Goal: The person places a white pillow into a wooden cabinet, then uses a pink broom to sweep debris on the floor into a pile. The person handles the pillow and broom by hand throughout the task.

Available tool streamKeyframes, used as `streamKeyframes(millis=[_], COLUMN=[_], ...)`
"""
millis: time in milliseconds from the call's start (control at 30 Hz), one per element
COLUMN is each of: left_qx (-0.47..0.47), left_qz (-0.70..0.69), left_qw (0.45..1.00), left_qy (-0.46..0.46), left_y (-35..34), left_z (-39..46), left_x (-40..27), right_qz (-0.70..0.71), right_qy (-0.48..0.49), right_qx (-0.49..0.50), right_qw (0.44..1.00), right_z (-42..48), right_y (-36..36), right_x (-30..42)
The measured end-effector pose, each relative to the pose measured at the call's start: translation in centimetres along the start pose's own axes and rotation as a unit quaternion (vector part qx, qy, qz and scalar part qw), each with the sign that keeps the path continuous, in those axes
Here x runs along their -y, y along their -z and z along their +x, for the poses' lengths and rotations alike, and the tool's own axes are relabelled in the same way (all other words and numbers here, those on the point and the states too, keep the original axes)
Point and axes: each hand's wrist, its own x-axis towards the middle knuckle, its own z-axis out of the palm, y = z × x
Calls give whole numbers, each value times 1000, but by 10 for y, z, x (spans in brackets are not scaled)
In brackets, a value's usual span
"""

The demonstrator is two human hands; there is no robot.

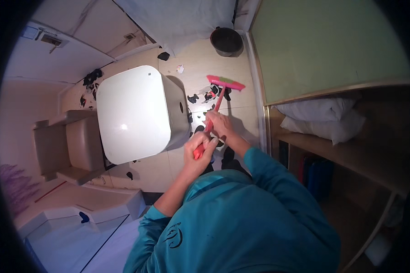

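Both of my hands grip the red handle of a pink broom (225, 82). My left hand (199, 152) is closed around the handle's upper end, close to my body. Farther down the handle, my right hand (219, 124) wraps around it. The broom head rests among black scraps (212, 94) and a piece of clear plastic on the tiled floor. More black pieces (192, 99) lie just left of the broom, towards a white rounded table (136, 114). My feet are partly hidden below my hands.
A brown armchair (68, 146) stands behind the white table. Dark debris (91, 82) lies by the wall, with another black scrap (163, 56) farther off. A dark bucket (227, 41) sits near the green sliding panel (328, 47). White pillows (321, 119) fill a shelf on the right.
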Motion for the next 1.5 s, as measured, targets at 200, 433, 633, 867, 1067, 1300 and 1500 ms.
streamKeyframes(millis=[200,433,633,867,1067,1300,1500], left_qx=[-31,-108,-139,-170,-183,-174,-176], left_qz=[-68,-125,-138,-15,-24,-21,-13], left_qw=[996,986,979,985,983,984,984], left_qy=[52,27,-59,-21,17,36,40], left_y=[10,29,37,13,1,-2,24], left_z=[-69,-107,-120,-126,-134,-151,-183], left_x=[-38,-66,-62,-13,14,25,19], right_qz=[4,5,-6,-22,-17,-27,-24], right_qy=[71,145,206,190,154,133,120], right_qx=[87,141,109,103,153,146,157], right_qw=[994,979,972,976,976,980,980], right_z=[-56,-81,-79,-58,-64,-80,-102], right_y=[0,11,10,-34,-63,-75,-102], right_x=[47,99,115,66,47,41,62])
